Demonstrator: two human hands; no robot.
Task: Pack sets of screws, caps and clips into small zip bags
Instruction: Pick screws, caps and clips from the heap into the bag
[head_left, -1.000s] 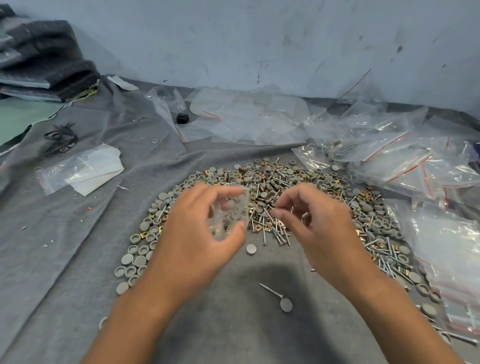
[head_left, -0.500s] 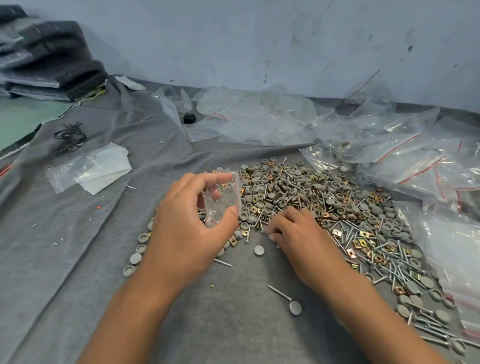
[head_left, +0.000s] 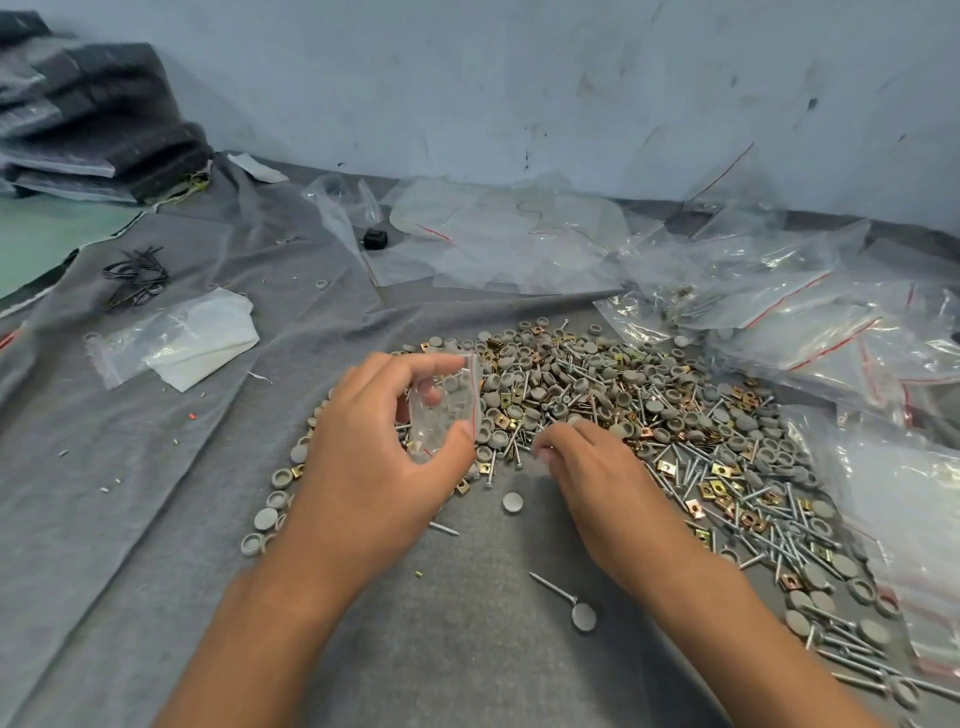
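Note:
My left hand (head_left: 369, 457) holds a small clear zip bag (head_left: 447, 402) upright between thumb and fingers, its mouth facing right. A few small parts lie in the bag's bottom. My right hand (head_left: 587, 467) is low at the near edge of the pile of grey caps, screws and brass clips (head_left: 639, 410), fingers curled down among the parts. Whether those fingers pinch a part is hidden. One loose grey cap (head_left: 512, 502) lies just in front of the right hand. A screw with a cap (head_left: 563, 600) lies nearer to me.
Grey cloth (head_left: 130, 493) covers the work surface. Filled and empty zip bags (head_left: 810, 322) are heaped at the right and back. A packet of small bags (head_left: 176, 343) lies at the left, black ties (head_left: 137, 275) behind it. Folded dark fabric (head_left: 93, 119) is stacked at back left.
My right hand dropped from beside the bag down to the near edge of the pile. The left hand kept the bag and shifted a little left.

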